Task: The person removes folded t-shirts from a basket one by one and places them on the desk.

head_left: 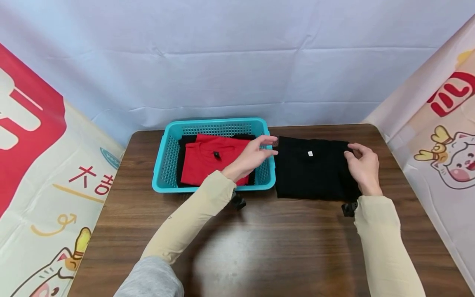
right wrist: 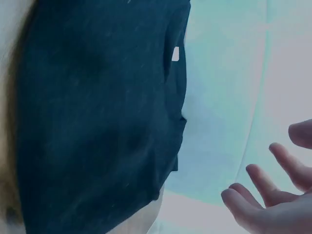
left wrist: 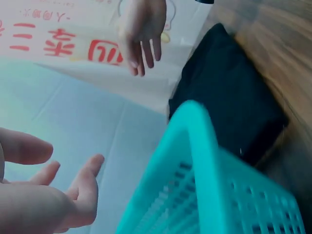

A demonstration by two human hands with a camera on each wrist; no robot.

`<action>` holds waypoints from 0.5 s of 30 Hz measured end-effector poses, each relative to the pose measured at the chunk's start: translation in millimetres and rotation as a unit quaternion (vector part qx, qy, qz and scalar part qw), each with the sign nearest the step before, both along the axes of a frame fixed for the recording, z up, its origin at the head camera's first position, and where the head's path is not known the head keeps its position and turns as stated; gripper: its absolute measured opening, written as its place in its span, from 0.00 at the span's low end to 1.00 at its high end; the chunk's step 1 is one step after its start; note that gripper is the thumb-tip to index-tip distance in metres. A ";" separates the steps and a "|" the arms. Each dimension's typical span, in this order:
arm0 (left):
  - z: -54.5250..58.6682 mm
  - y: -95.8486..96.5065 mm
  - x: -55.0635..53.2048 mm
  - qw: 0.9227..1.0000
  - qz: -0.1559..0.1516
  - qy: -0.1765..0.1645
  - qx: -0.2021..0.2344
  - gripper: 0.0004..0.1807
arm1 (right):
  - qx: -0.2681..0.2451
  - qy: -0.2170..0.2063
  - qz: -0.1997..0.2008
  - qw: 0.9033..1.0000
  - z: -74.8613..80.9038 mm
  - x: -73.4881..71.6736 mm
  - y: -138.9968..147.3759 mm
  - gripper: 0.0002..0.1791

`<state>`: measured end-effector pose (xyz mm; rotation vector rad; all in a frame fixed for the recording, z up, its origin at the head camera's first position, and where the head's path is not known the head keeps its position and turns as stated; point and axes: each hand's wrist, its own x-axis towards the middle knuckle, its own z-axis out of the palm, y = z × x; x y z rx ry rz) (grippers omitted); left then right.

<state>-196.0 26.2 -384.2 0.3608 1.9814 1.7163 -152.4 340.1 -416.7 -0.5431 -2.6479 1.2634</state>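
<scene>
A folded black T-shirt (head_left: 311, 173) with a small white label at its neck lies on the table, right of the turquoise basket (head_left: 159, 181). Over the basket's right rim, my left hand (head_left: 250, 156) reaches with fingers and thumb spread, holding nothing. My right hand (head_left: 363, 167) is above the shirt's right edge, thumb and fingers apart and nothing between them. Inside the basket a folded red T-shirt (head_left: 200, 161) rests on black cloth (head_left: 182, 159). In the right wrist view, the black shirt fills the left side and the right hand's fingers show loosely bent at lower right.
The brown wooden table (head_left: 267, 247) reaches back to a pale cloth backdrop (head_left: 237, 62). Printed banners (head_left: 445, 136) hang along both sides. The basket's raised rim stands between the red shirt and the black one.
</scene>
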 end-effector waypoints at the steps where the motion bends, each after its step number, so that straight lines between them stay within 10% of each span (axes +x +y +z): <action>1: 0.1 -5.7 0.2 1.000 0.004 0.001 0.005 0.25 | 0.001 0.003 -0.007 1.000 0.7 -1.4 -2.5 0.26; 8: -3.7 -47.6 2.1 0.999 0.044 0.023 -0.005 0.22 | -0.003 0.040 -0.057 0.998 4.9 -10.4 -25.3 0.22; 15: -2.9 -89.7 7.1 0.992 0.078 0.091 -0.047 0.21 | -0.036 0.095 -0.016 0.995 10.9 -12.8 -57.6 0.21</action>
